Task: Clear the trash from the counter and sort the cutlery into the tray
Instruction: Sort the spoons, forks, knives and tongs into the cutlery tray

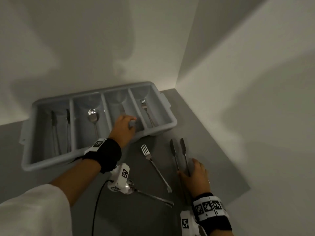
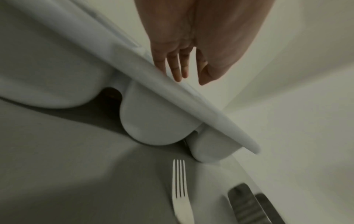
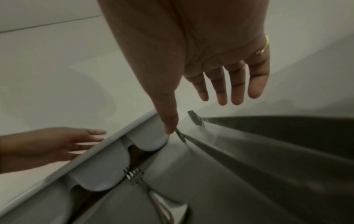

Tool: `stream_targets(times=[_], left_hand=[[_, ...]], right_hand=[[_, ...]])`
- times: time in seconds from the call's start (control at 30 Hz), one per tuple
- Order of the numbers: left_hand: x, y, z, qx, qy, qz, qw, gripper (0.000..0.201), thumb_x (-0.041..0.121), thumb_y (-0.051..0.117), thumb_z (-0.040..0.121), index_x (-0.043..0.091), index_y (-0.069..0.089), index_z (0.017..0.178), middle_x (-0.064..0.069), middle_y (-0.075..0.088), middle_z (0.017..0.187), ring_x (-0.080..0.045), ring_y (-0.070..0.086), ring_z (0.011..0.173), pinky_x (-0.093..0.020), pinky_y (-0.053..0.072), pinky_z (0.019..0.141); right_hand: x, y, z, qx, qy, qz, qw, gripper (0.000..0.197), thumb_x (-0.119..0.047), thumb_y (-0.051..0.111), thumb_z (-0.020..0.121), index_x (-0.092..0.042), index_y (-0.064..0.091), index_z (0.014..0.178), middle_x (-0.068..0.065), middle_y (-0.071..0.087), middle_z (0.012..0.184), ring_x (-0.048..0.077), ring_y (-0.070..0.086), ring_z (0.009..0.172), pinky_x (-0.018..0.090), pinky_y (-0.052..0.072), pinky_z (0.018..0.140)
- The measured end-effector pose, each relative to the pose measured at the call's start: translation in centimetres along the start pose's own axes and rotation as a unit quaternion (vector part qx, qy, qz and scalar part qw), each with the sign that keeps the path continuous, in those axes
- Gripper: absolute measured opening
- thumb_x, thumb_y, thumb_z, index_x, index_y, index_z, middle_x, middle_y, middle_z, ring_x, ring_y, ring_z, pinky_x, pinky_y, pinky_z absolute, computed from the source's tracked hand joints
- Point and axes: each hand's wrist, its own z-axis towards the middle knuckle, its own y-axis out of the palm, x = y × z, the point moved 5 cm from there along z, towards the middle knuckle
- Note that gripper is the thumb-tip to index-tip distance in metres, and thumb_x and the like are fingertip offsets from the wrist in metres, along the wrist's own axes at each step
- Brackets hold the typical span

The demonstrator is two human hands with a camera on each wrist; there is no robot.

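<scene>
A grey four-compartment tray (image 1: 51, 165) stands on the counter against the wall. It holds two knives (image 1: 54, 126) at the far left, then a spoon (image 1: 93, 114), then a blurred piece, and a fork (image 1: 146, 111) at the far right. My left hand (image 1: 124, 126) hovers over the third compartment by the front rim (image 2: 172, 97); its fingers (image 2: 178, 72) are straight and hold nothing. My right hand (image 1: 194, 172) lies flat over the handles of two knives (image 1: 184, 150) on the counter, fingers (image 3: 222, 94) straight. A fork (image 1: 153, 164) lies between the hands, and a spoon (image 1: 153, 196) nearer me.
White walls meet in a corner behind and to the right of the tray. The grey counter (image 1: 204, 130) ends at an edge on the right (image 1: 245, 186). A black cable (image 1: 97, 206) hangs from my left wrist camera over the near counter.
</scene>
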Motion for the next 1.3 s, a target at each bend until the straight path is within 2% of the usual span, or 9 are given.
stream_targets(times=[0.1,0.27,0.37,0.5,0.73,0.93,1.03,1.13,1.3], left_hand=[[1.7,-1.2,-4.8,0.001,0.094,0.001,0.996,0.023,0.005,0.056,0.082,0.013,0.059,0.104,-0.001,0.050,0.104,-0.012,0.051,0.087,-0.014,0.037,0.079],[-0.4,0.9,-12.8,-0.206,0.042,-0.008,0.978,0.020,0.029,0.052,0.089,0.046,0.045,0.082,0.011,0.055,0.069,-0.001,0.056,0.066,-0.011,0.041,0.059],[-2.5,3.7,-16.4,-0.334,0.019,0.011,0.942,0.021,0.033,0.050,0.089,0.054,0.046,0.091,0.008,0.058,0.074,0.000,0.056,0.061,-0.020,0.050,0.070],[-3.3,6.1,-18.3,-0.400,0.006,0.076,0.913,0.040,0.032,0.048,0.090,0.033,0.040,0.130,-0.006,0.063,0.109,-0.021,0.061,0.099,-0.028,0.045,0.089],[-4.0,5.6,-17.7,-0.305,-0.069,0.116,0.943,0.033,0.028,0.043,0.093,0.001,0.056,0.106,-0.019,0.062,0.113,-0.031,0.057,0.103,-0.033,0.043,0.086],[-7.0,2.6,-18.3,-0.261,-0.136,0.140,0.945,0.029,0.017,0.059,0.083,0.001,0.058,0.107,-0.016,0.061,0.117,-0.028,0.058,0.108,-0.032,0.045,0.093],[-8.4,0.4,-18.7,-0.261,-0.152,0.141,0.943,0.022,0.010,0.057,0.082,0.000,0.062,0.101,-0.017,0.065,0.112,-0.029,0.061,0.104,-0.032,0.048,0.089],[-9.6,-2.4,-19.5,-0.268,-0.164,0.140,0.939,0.025,0.007,0.055,0.082,0.001,0.063,0.105,-0.016,0.060,0.120,-0.030,0.056,0.111,-0.034,0.044,0.098],[-12.6,-7.5,-21.7,-0.231,-0.174,0.102,0.952,0.021,0.010,0.056,0.078,0.011,0.064,0.098,-0.007,0.065,0.099,-0.024,0.060,0.100,-0.026,0.043,0.081]], right_hand=[[0.7,1.6,-1.2,-0.025,0.038,-0.018,0.999,0.082,-0.043,0.073,0.069,-0.015,0.033,0.134,0.010,0.042,0.136,0.031,0.039,0.125,0.045,0.038,0.104],[0.8,3.1,-2.3,-0.010,0.056,-0.033,0.998,0.057,-0.028,0.066,0.079,-0.005,0.043,0.125,0.017,0.043,0.132,0.035,0.042,0.119,0.045,0.040,0.101],[0.5,3.1,-3.1,0.014,0.059,0.016,0.998,0.050,-0.022,0.063,0.081,0.001,0.045,0.123,0.022,0.044,0.127,0.039,0.043,0.116,0.044,0.038,0.100],[-0.1,2.6,-4.4,0.034,0.050,0.074,0.995,0.048,-0.014,0.059,0.084,0.006,0.043,0.125,0.025,0.041,0.127,0.042,0.043,0.116,0.044,0.036,0.101],[-3.3,0.0,-7.2,0.076,-0.014,0.124,0.989,0.052,-0.014,0.060,0.085,0.002,0.041,0.131,0.022,0.043,0.128,0.036,0.044,0.119,0.041,0.034,0.105],[-8.4,-0.6,-8.4,0.082,-0.086,0.150,0.982,0.050,-0.011,0.063,0.083,0.000,0.044,0.128,0.017,0.047,0.120,0.030,0.048,0.112,0.043,0.040,0.102],[-12.1,0.4,-8.7,0.053,-0.137,0.165,0.975,0.049,-0.014,0.063,0.083,-0.004,0.045,0.127,0.008,0.044,0.113,0.020,0.047,0.104,0.039,0.042,0.099],[-16.6,2.4,-8.2,0.008,-0.187,0.172,0.967,0.046,-0.013,0.063,0.083,-0.004,0.047,0.125,0.012,0.046,0.117,0.018,0.047,0.100,0.035,0.041,0.097],[-25.4,8.3,-6.3,-0.083,-0.248,0.150,0.953,0.050,-0.023,0.063,0.083,-0.009,0.047,0.128,0.013,0.050,0.127,0.027,0.049,0.117,0.039,0.040,0.104]])
